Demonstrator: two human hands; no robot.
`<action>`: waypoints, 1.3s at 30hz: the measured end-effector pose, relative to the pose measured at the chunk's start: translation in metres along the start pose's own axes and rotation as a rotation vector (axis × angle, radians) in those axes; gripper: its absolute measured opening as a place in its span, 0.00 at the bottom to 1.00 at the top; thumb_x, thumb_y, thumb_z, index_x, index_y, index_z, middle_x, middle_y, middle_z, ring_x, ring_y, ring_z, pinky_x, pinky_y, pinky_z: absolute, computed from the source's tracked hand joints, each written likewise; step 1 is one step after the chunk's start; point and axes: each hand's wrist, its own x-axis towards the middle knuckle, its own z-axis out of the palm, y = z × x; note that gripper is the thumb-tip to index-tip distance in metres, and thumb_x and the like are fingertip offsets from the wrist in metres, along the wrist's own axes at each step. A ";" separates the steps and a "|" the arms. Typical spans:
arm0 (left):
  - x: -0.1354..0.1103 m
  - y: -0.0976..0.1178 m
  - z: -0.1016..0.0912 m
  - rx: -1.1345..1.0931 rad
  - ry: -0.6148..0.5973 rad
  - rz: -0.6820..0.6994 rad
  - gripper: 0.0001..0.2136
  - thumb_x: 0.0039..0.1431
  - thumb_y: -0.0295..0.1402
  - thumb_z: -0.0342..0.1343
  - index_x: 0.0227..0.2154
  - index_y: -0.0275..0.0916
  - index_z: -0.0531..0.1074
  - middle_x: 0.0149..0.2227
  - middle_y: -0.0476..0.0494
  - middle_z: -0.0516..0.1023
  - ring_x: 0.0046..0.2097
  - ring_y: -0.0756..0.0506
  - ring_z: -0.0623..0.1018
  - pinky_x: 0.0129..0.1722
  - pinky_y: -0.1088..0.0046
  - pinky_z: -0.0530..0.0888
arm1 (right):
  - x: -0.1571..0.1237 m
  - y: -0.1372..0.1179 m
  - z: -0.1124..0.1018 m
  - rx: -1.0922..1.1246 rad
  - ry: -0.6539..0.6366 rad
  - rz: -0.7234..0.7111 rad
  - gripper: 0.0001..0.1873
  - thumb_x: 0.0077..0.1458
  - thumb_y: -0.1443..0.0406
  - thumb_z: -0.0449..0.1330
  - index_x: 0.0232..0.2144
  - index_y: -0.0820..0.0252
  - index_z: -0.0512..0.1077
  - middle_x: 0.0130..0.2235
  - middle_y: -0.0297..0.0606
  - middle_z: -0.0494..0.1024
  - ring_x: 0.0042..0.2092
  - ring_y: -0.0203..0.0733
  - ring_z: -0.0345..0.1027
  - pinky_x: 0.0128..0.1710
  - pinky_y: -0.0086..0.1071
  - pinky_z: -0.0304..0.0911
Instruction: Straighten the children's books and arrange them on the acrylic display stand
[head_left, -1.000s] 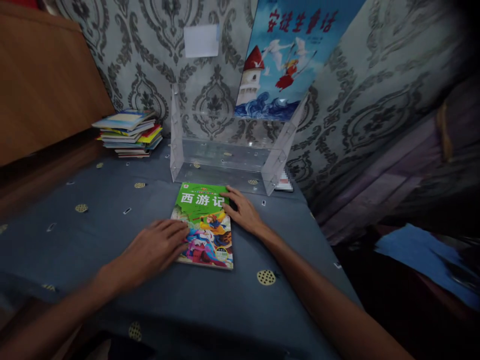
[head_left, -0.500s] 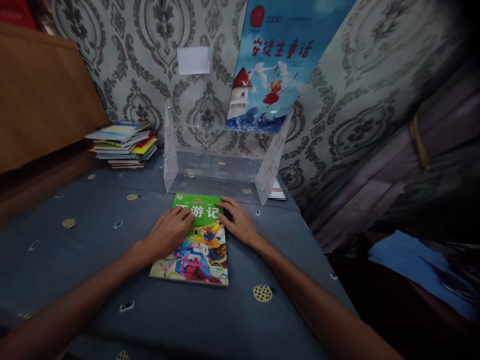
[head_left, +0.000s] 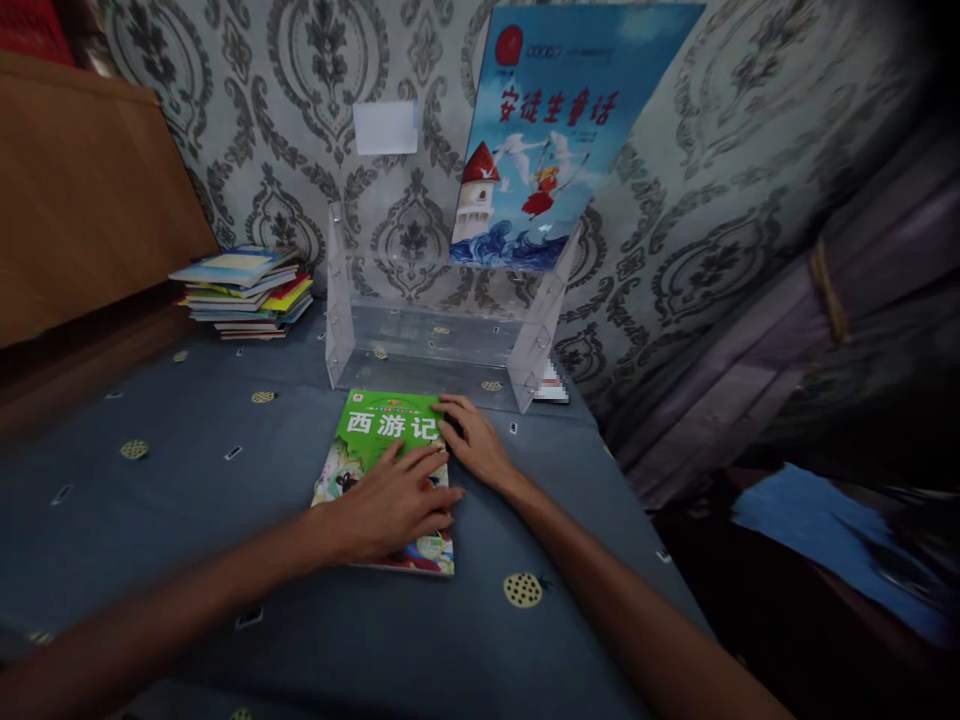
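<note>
A children's picture book (head_left: pixel 386 456) with a green and colourful cover lies flat on the blue-grey tablecloth. Spread across its lower half, my left hand (head_left: pixel 401 505) has its fingers apart and hides much of the cover picture. My right hand (head_left: pixel 476 440) rests at the book's upper right edge, thumb and forefinger apart, fingertips touching the edge. Just behind the book stands a clear acrylic rack (head_left: pixel 341 300). A blue storybook (head_left: pixel 544 130) leans upright at the right of its upper level.
A pile of several thin books (head_left: pixel 244 290) sits at the back left, near a wooden panel (head_left: pixel 97 190). A white card (head_left: pixel 385 128) shows above the rack. The patterned wall stands behind, a curtain (head_left: pixel 750 340) hangs at the right, and blue cloth (head_left: pixel 810 530) lies beyond the table edge.
My left hand has moved down and right over the cover, uncovering the title and spreading its fingers. My right hand stays at the edge. The view has shifted slightly.
</note>
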 end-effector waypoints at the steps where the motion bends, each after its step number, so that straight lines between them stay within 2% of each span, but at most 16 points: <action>1: 0.002 0.003 0.000 -0.009 -0.016 -0.009 0.15 0.70 0.43 0.49 0.51 0.44 0.73 0.61 0.36 0.68 0.65 0.35 0.64 0.60 0.42 0.64 | -0.001 0.000 0.000 0.000 0.002 0.003 0.17 0.63 0.65 0.52 0.51 0.56 0.74 0.58 0.48 0.72 0.59 0.50 0.67 0.60 0.50 0.63; 3: 0.003 0.007 -0.001 -0.027 -0.036 -0.023 0.14 0.70 0.43 0.49 0.46 0.43 0.75 0.60 0.36 0.68 0.65 0.34 0.64 0.61 0.41 0.64 | -0.001 0.001 -0.001 -0.004 0.012 0.009 0.17 0.63 0.65 0.52 0.51 0.57 0.74 0.58 0.48 0.71 0.60 0.49 0.66 0.61 0.50 0.62; 6: -0.003 0.007 -0.005 -0.044 -0.032 0.007 0.13 0.70 0.43 0.50 0.41 0.41 0.75 0.58 0.37 0.70 0.65 0.36 0.65 0.61 0.44 0.64 | -0.002 0.001 -0.002 -0.009 0.038 0.028 0.17 0.63 0.64 0.53 0.51 0.58 0.74 0.58 0.49 0.72 0.59 0.50 0.67 0.60 0.50 0.62; 9: -0.017 0.007 -0.014 -0.078 -0.034 0.063 0.12 0.70 0.41 0.51 0.38 0.39 0.76 0.56 0.37 0.72 0.64 0.37 0.67 0.60 0.51 0.67 | -0.004 -0.002 -0.004 0.017 0.040 0.069 0.16 0.62 0.63 0.53 0.49 0.56 0.75 0.51 0.45 0.78 0.53 0.48 0.72 0.56 0.48 0.66; 12: -0.033 0.006 -0.026 -0.136 -0.050 0.059 0.11 0.70 0.36 0.51 0.35 0.39 0.75 0.50 0.39 0.75 0.57 0.39 0.73 0.56 0.57 0.71 | -0.006 -0.008 -0.005 0.039 0.020 0.099 0.16 0.62 0.63 0.53 0.48 0.55 0.76 0.47 0.41 0.81 0.49 0.47 0.74 0.53 0.45 0.68; 15: -0.043 0.001 -0.030 -0.174 -0.039 0.005 0.10 0.71 0.33 0.47 0.44 0.39 0.73 0.48 0.41 0.77 0.51 0.43 0.76 0.51 0.63 0.74 | -0.008 -0.012 -0.004 0.021 0.015 0.094 0.16 0.62 0.64 0.53 0.48 0.57 0.76 0.47 0.42 0.81 0.49 0.46 0.74 0.52 0.44 0.68; 17: -0.043 -0.006 -0.025 -0.167 -0.005 -0.034 0.13 0.72 0.32 0.44 0.53 0.39 0.69 0.52 0.40 0.76 0.53 0.44 0.76 0.52 0.65 0.74 | -0.009 -0.014 -0.004 0.002 0.024 0.091 0.16 0.61 0.65 0.53 0.47 0.57 0.76 0.47 0.42 0.81 0.48 0.47 0.74 0.51 0.44 0.69; 20: -0.036 -0.016 -0.013 -0.073 0.035 -0.092 0.16 0.73 0.34 0.44 0.58 0.37 0.66 0.58 0.38 0.73 0.59 0.42 0.72 0.58 0.62 0.69 | -0.010 -0.014 -0.004 -0.023 0.035 0.086 0.15 0.61 0.66 0.53 0.47 0.57 0.76 0.46 0.42 0.81 0.47 0.47 0.74 0.50 0.43 0.69; 23: -0.025 -0.021 -0.004 0.043 0.039 -0.139 0.17 0.72 0.39 0.46 0.55 0.34 0.68 0.57 0.37 0.74 0.59 0.40 0.71 0.59 0.58 0.68 | -0.011 -0.013 -0.003 -0.037 0.041 0.090 0.15 0.60 0.67 0.54 0.47 0.58 0.76 0.45 0.43 0.81 0.47 0.47 0.74 0.50 0.42 0.68; 28: -0.004 -0.010 -0.014 0.126 -0.080 -0.229 0.15 0.69 0.41 0.51 0.44 0.34 0.73 0.46 0.37 0.76 0.51 0.37 0.75 0.50 0.56 0.73 | -0.011 -0.014 -0.004 0.000 0.061 0.127 0.16 0.60 0.66 0.54 0.46 0.56 0.77 0.46 0.41 0.82 0.47 0.46 0.74 0.50 0.42 0.68; 31: 0.012 0.000 -0.022 0.181 -0.151 -0.299 0.18 0.66 0.45 0.55 0.44 0.32 0.73 0.45 0.34 0.75 0.50 0.33 0.75 0.47 0.52 0.75 | -0.010 -0.016 -0.006 0.037 0.111 0.186 0.16 0.61 0.64 0.52 0.46 0.56 0.78 0.43 0.41 0.83 0.43 0.46 0.75 0.44 0.39 0.69; 35: 0.031 0.012 -0.025 0.225 -0.242 -0.395 0.15 0.65 0.37 0.54 0.46 0.29 0.72 0.46 0.29 0.75 0.50 0.30 0.75 0.43 0.52 0.77 | -0.010 -0.021 -0.008 0.136 0.153 0.265 0.18 0.61 0.63 0.51 0.47 0.58 0.77 0.33 0.38 0.82 0.30 0.41 0.73 0.31 0.33 0.67; 39: 0.034 0.018 -0.020 0.269 -0.277 -0.420 0.13 0.66 0.29 0.48 0.47 0.27 0.72 0.49 0.25 0.75 0.48 0.32 0.78 0.39 0.58 0.78 | -0.011 -0.025 -0.009 0.259 0.152 0.293 0.18 0.61 0.61 0.51 0.46 0.59 0.76 0.29 0.36 0.81 0.26 0.38 0.70 0.26 0.29 0.64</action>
